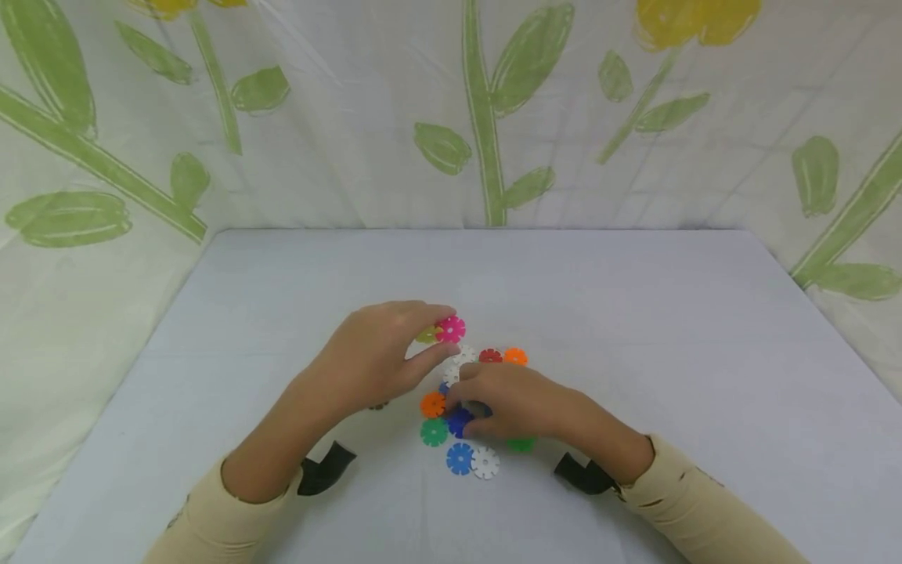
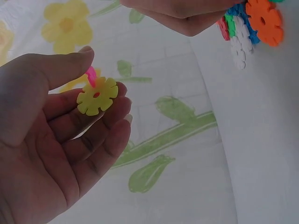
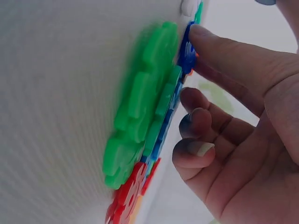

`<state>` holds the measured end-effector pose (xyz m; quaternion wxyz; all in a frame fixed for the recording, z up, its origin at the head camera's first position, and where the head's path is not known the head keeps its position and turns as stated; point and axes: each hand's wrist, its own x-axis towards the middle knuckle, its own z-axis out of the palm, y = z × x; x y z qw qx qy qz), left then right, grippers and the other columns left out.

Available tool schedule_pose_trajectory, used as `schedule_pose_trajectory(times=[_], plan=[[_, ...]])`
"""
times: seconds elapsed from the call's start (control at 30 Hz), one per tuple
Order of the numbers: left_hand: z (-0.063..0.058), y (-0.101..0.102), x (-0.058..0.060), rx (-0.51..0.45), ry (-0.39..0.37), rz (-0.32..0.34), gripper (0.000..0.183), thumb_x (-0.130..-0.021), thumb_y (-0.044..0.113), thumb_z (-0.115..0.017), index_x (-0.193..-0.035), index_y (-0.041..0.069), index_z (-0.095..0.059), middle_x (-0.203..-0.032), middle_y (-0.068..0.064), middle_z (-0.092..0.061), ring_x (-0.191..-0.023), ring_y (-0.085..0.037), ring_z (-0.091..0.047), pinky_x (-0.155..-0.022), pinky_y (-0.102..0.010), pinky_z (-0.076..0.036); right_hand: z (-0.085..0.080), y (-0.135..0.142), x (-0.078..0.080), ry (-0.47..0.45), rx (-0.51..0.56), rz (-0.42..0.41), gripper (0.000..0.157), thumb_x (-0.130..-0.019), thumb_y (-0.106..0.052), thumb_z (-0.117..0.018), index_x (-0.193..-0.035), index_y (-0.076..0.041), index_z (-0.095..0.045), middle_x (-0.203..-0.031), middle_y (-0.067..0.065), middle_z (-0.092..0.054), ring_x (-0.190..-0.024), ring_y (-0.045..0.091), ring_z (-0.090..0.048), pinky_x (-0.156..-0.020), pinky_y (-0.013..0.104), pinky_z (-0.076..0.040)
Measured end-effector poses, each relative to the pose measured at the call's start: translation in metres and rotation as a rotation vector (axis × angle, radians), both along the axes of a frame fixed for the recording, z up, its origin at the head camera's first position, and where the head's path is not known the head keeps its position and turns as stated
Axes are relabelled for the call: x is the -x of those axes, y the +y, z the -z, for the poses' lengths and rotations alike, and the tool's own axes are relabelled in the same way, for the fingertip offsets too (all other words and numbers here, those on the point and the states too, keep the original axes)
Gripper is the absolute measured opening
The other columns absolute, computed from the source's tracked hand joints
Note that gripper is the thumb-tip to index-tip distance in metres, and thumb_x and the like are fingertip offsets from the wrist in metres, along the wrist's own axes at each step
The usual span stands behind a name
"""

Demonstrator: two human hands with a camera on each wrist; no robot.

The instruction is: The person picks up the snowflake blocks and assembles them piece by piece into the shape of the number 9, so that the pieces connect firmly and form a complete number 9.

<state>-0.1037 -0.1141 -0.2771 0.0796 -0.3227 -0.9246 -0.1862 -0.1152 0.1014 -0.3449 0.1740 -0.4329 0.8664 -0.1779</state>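
My left hand [image 1: 373,356] holds a yellow notched plastic disc [image 2: 106,89] joined to a pink one [image 1: 460,324], raised near the far side of the other discs. In the left wrist view the yellow disc lies against the curled fingers, the thumb just above the pink edge. My right hand [image 1: 521,395] pinches a dark blue disc [image 3: 188,55] between thumb and index finger, low over the table; its other fingers curl loosely. An orange disc [image 1: 427,401] and a green disc [image 1: 431,440] sit beside the dark blue one. The right hand hides part of the group.
A light blue disc [image 1: 458,450] and a white disc [image 1: 486,453] lie nearest me on the white table [image 1: 669,313]. Beyond the right hand are a red disc [image 1: 491,354] and another orange one [image 1: 517,353]. A flower-painted curtain [image 1: 338,117] hangs behind the table.
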Motion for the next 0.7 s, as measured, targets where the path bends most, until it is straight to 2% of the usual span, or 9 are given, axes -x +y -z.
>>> schedule_pose_trajectory(times=[0.2,0.3,0.43,0.53,0.7], plan=[[-0.001,0.000,0.000,0.012,0.003,-0.007,0.044,-0.090,0.032,-0.076,-0.127,0.009,-0.068,-0.118,-0.004,-0.071,-0.110,-0.023,-0.067,-0.088,-0.041,-0.056,0.000,0.001,-0.001,-0.027,0.027,-0.011,0.021,-0.086,-0.017,-0.081,-0.105,-0.020,-0.070,-0.096,-0.012,-0.059,-0.091,0.005,-0.055,-0.079,0.020,-0.050],[0.000,-0.001,0.001,0.006,0.009,-0.002,0.044,-0.090,0.031,-0.078,-0.127,0.009,-0.068,-0.119,-0.005,-0.071,-0.111,-0.023,-0.067,-0.089,-0.041,-0.055,-0.002,0.004,0.001,-0.076,0.051,-0.001,0.017,-0.090,-0.015,-0.077,-0.097,-0.021,-0.063,-0.087,-0.013,-0.058,-0.084,0.005,-0.055,-0.074,0.021,-0.051],[0.000,-0.002,0.001,-0.003,0.016,0.003,0.045,-0.089,0.031,-0.079,-0.127,0.008,-0.068,-0.119,-0.006,-0.071,-0.112,-0.024,-0.066,-0.090,-0.041,-0.055,-0.010,0.012,0.006,-0.108,0.092,0.032,0.016,-0.095,-0.014,-0.070,-0.096,-0.022,-0.056,-0.080,-0.012,-0.058,-0.072,0.005,-0.055,-0.067,0.023,-0.051],[-0.001,-0.002,0.000,-0.005,0.008,-0.005,0.046,-0.088,0.032,-0.079,-0.127,0.008,-0.068,-0.119,-0.005,-0.071,-0.112,-0.024,-0.066,-0.090,-0.041,-0.055,-0.019,0.019,0.009,-0.090,0.178,0.045,0.017,-0.096,-0.008,-0.067,-0.101,-0.018,-0.055,-0.085,-0.007,-0.064,-0.073,0.007,-0.058,-0.067,0.024,-0.053],[-0.003,-0.001,0.000,-0.019,-0.020,-0.021,0.047,-0.088,0.033,-0.079,-0.127,0.011,-0.069,-0.117,-0.003,-0.071,-0.109,-0.021,-0.066,-0.088,-0.038,-0.056,-0.032,0.030,0.016,-0.030,0.381,0.069,0.021,-0.091,0.002,-0.071,-0.101,-0.013,-0.060,-0.094,-0.001,-0.067,-0.085,0.008,-0.062,-0.077,0.025,-0.056]])
